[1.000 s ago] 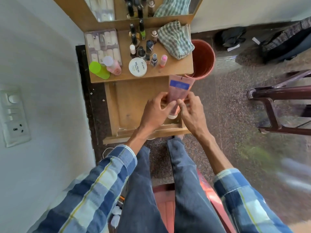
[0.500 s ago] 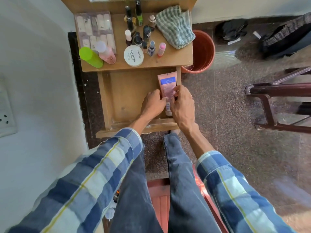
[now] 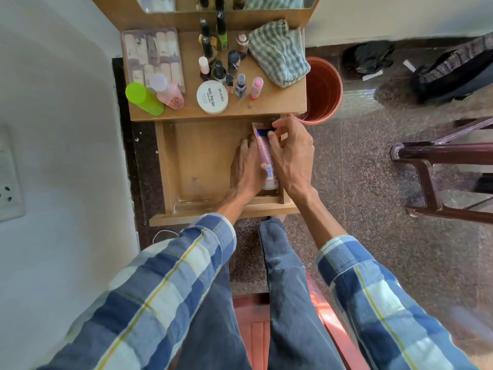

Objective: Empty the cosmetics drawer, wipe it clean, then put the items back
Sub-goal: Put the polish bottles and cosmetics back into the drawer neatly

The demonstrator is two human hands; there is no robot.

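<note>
A: Pink tube (image 3: 265, 153): where is it?
B: In the open wooden drawer (image 3: 202, 161), along its right side, white cap toward the person.
A: The hands?
B: The left hand (image 3: 246, 166) and the right hand (image 3: 292, 153) both grip it, fingers curled. Nail polish bottles (image 3: 221, 68) and a checked cloth (image 3: 278, 50) sit on top.

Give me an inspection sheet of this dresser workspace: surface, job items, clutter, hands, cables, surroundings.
Surface: wooden dresser top, crowded; open drawer below it.
Job's things: pink tube along the drawer's right side; round nail polish tin, green bottle, small polish bottles on top.
Clutter: checked cloth at the top's right edge.
Hands: left hand and right hand both on the tube.
Cables: white cord on the floor.
Surroundings: orange bucket, dark chair.
</note>
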